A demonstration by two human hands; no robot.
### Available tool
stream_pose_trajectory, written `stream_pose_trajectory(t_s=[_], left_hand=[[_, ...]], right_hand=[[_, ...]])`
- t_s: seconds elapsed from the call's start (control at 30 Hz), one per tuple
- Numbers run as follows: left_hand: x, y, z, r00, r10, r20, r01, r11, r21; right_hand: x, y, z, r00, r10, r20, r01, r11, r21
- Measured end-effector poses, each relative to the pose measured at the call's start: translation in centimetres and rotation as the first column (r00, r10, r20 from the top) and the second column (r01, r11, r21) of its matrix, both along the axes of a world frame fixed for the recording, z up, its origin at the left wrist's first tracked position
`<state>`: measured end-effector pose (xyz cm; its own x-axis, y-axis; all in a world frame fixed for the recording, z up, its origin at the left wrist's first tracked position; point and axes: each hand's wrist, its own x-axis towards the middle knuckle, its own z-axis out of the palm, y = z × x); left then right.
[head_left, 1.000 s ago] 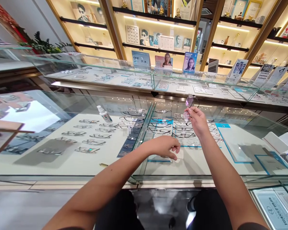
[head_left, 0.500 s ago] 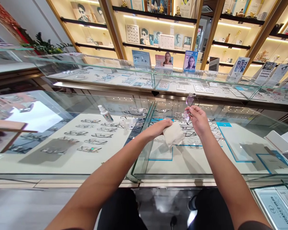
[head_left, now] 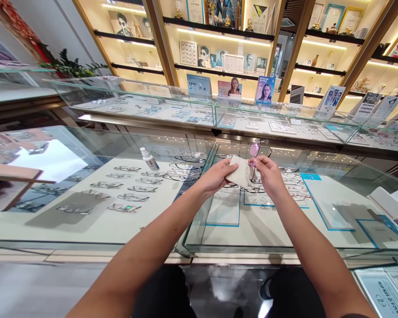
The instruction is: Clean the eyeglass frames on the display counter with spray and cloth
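Note:
My right hand point(head_left: 268, 173) is closed on a pair of glasses point(head_left: 256, 150) with pink-tinted lenses and thin dark rims, held upright above the glass counter point(head_left: 159, 225). My left hand point(head_left: 216, 176) grips a pale cleaning cloth point(head_left: 240, 173) and presses it against the lower lens of the glasses. Both hands meet over the seam between two display cases. A small white spray bottle point(head_left: 149, 159) stands on the counter top to the left of my hands.
Several eyeglass frames point(head_left: 129, 190) lie in rows under the glass. A second glass counter point(head_left: 199, 110) with more frames runs behind. Lit shelves point(head_left: 219, 39) with photos and blue cards point(head_left: 264, 89) fill the back wall. White boxes point(head_left: 389, 201) sit at the right.
My left hand picked the cloth up off the counter and carried it up to the glasses. My right hand brought the glasses slightly down and left to meet it.

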<state>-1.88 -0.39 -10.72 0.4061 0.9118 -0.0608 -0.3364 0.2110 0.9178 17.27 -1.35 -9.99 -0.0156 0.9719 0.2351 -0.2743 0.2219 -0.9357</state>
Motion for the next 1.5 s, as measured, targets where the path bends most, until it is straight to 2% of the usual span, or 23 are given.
stream_pose_trajectory(t_s=[0.27,0.37,0.43,0.5,0.6,0.77,0.97,1.13,1.27,1.37,1.5], left_hand=[[1.3,-0.9,-0.5,0.997,0.025,-0.067,-0.013,0.987,0.163],[2.2,-1.2,-0.9,0.995,0.1,-0.016,-0.095,0.973,0.209],[2.6,-1.4,-1.0,0.991,0.119,0.056,-0.128,0.974,0.19],[2.7,-1.6,-1.0,0.992,0.073,0.102,-0.085,0.989,0.121],[2.5,-1.6,-1.1,0.992,-0.057,0.109,0.054,0.998,0.033],[2.3,-1.6,-1.3,0.981,-0.161,0.108,0.159,0.987,0.027],[2.6,-2.4,-0.8,0.991,-0.121,-0.059,0.129,0.979,0.159],[2.9,-2.7,-0.8,0.996,-0.088,-0.001,0.086,0.972,0.218],[2.8,-2.4,-1.1,0.991,-0.129,0.033,0.12,0.973,0.198],[2.6,-2.3,-0.9,0.991,-0.137,0.008,0.132,0.969,0.209],[2.3,-2.4,-0.6,0.994,-0.061,-0.09,0.084,0.953,0.292]], right_hand=[[-0.6,-0.1,-0.6,0.998,-0.067,0.007,0.067,0.998,0.001],[-0.9,-0.4,-0.6,0.999,-0.042,-0.03,0.042,0.999,-0.028],[-1.0,-0.8,-0.4,0.998,-0.004,-0.059,0.0,0.998,-0.057],[-1.2,-1.1,-0.2,0.996,0.028,-0.09,-0.035,0.996,-0.079],[-1.3,-1.3,0.0,0.991,0.054,-0.125,-0.065,0.994,-0.092],[-1.4,-1.3,-0.1,0.994,0.064,-0.089,-0.072,0.994,-0.08],[-1.2,-1.2,0.0,0.991,0.05,-0.126,-0.059,0.996,-0.068],[-1.3,-1.2,0.2,0.99,0.069,-0.122,-0.074,0.997,-0.032],[-1.4,-1.3,0.3,0.988,0.075,-0.133,-0.08,0.996,-0.036],[-1.5,-1.5,0.5,0.984,0.091,-0.154,-0.096,0.995,-0.024],[-1.4,-1.6,0.7,0.98,0.109,-0.166,-0.113,0.993,-0.015]])
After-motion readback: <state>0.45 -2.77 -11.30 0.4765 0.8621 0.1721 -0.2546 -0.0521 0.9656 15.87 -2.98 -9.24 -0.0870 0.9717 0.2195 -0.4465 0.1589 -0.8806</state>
